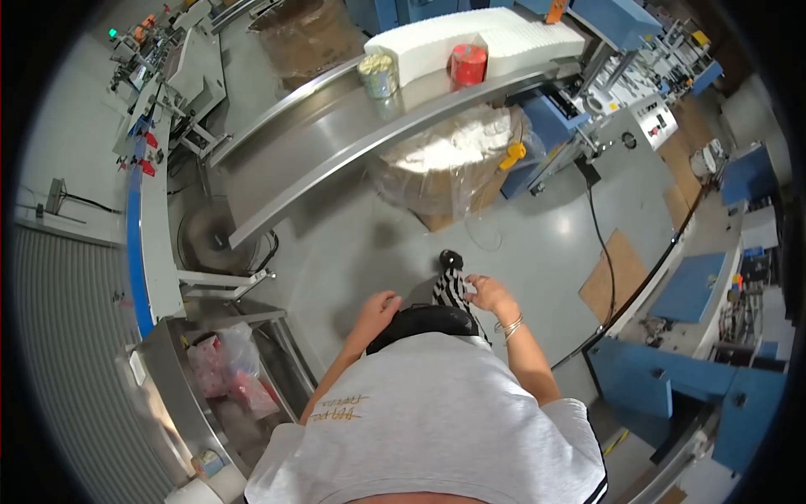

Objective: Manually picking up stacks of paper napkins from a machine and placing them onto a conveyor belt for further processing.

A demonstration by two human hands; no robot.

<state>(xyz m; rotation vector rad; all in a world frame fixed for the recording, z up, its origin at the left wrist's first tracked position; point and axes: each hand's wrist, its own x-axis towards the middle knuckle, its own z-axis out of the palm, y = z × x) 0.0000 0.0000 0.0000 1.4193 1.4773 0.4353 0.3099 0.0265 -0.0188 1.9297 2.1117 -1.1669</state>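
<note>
Both of my hands are held low in front of my body, beside a black pouch or belt at my waist. My left hand is loosely bent with nothing visible in it. On the other side, my right hand has its fingers apart and holds nothing; bracelets circle that wrist. A black-and-white striped trouser leg and a dark shoe show between the hands. Farther off, a curved metal chute table carries a gold-patterned roll, a red roll and a long row of stacked white sheets.
Under the chute stands a plastic-lined carton of white material. At left is a metal cart with bagged pink-and-white items. Blue machinery lines the right, with a cable and a cardboard sheet on the floor.
</note>
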